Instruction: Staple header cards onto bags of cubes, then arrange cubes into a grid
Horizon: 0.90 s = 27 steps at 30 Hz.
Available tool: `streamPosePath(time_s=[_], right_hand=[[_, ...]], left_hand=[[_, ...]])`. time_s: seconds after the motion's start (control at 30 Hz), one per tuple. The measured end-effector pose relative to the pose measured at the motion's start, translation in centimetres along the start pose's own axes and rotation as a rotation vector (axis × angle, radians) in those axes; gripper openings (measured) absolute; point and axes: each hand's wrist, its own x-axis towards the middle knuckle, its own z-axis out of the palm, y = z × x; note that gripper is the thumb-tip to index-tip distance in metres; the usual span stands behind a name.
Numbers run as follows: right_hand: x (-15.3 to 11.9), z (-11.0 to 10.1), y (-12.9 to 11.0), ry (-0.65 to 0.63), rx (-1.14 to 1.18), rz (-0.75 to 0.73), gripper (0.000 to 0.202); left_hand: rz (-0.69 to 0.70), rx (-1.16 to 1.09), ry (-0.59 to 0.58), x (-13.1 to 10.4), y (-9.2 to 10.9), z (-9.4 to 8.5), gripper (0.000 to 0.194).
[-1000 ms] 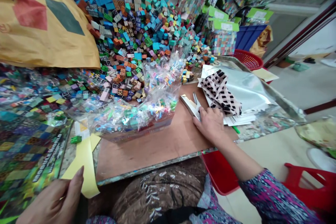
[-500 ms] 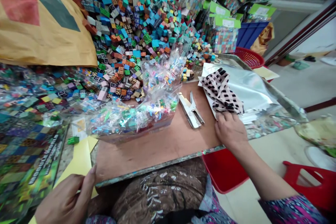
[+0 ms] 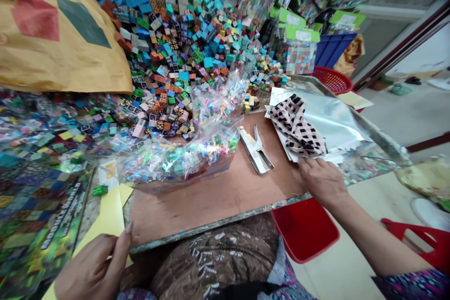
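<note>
My left hand (image 3: 93, 262) is at the lower left, beside the board's corner, fingers curled and thumb stretched upward. It overlaps yellow paper (image 3: 108, 215); anything inside its curl is hidden. At the right, my right hand (image 3: 323, 180) bends its fingers down at the near edge of a stack of silvery sheets (image 3: 341, 117), just below a black-and-pink checked cloth (image 3: 295, 124). Its fingertips are hidden, so what they grip cannot be made out. A metal stapler (image 3: 255, 150) lies on the brown board (image 3: 211, 201) between my hands.
Clear bags of small colourful pieces (image 3: 176, 159) stand along the board's back. Behind them rises a heap of printed blocks (image 3: 197, 42), beside a large yellow sack (image 3: 63, 33). A red bin (image 3: 305, 229) sits below the table edge, and a red stool (image 3: 418, 239) is at the right.
My right hand has shifted a little to the right along the near edge of the sheets. My left hand keeps nearly the same pose, and the view has moved slightly.
</note>
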Motion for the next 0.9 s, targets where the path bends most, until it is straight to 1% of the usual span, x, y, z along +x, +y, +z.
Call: streamPosePath(time_s=[0.1, 0.17, 0.37, 0.53, 0.6, 0.7, 0.8, 0.9], right_hand=[[0.3, -0.5, 0.2, 0.016, -0.009, -0.038, 0.02], [0.6, -0.9, 0.1, 0.029, -0.012, -0.057, 0.02], [1.8, -2.1, -0.3, 0.071, -0.02, -0.071, 0.023], [2.9, -3.0, 0.4, 0.181, -0.037, 0.006, 0.027], [3.3, -3.3, 0.5, 0.219, -0.027, 0.015, 0.028], [3.6, -3.1, 0.0, 0.218, 0.003, -0.016, 0.028], [3.7, -2.5, -0.8, 0.189, 0.024, -0.039, 0.03], [3.6, -1.7, -1.3, 0.185, 0.029, -0.032, 0.027]], left_hand=[[0.01, 0.078, -0.018, -0.1, 0.1, 0.1, 0.047], [0.039, 0.085, -0.012, 0.0, 0.1, 0.2, 0.049], [0.225, 0.106, 0.041, 0.5, 0.2, 0.5, 0.052], [0.29, 0.088, 0.034, 0.9, 0.5, 0.5, 0.052], [0.291, 0.078, 0.035, 1.0, 0.6, 0.5, 0.052], [0.284, 0.065, 0.037, 1.1, 0.7, 0.8, 0.051], [0.305, 0.034, 0.018, 1.1, 1.0, 1.0, 0.048], [0.329, 0.014, 0.012, 1.3, 1.2, 1.0, 0.046]])
